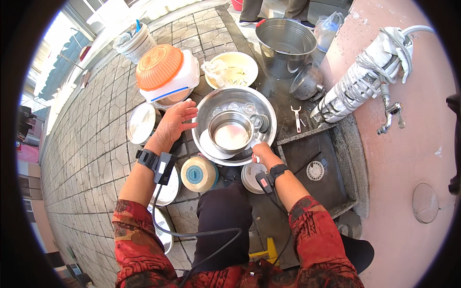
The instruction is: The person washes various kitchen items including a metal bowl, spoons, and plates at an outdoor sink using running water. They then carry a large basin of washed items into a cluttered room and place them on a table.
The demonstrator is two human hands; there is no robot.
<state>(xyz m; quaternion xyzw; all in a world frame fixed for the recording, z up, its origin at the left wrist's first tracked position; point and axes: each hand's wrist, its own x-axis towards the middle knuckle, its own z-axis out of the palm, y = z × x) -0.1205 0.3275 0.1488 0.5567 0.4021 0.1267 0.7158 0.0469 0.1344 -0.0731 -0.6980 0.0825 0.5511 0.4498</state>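
Observation:
My right hand [264, 153] is closed on a white cloth [256, 149] at the lower right rim of a large metal basin [198, 108]. My left hand [178, 120] is held with fingers apart over the basin's left edge, with nothing in it. Inside the basin, a round steel pot [231, 132] with whitish contents overlaps a white plate [210, 144]. Several small glasses [234, 107] lie behind the pot, and metal lids or dishes are at its right.
A cream basin [248, 66], steel bucket [277, 59] and orange basket [160, 67] stand beyond. A beige-topped flask [196, 174] and stacked bowls [250, 178] are nearer me. At right are a peeler [297, 118], a stone-edged sink [306, 153] and a tap [389, 117]. A person's legs [252, 10] are behind.

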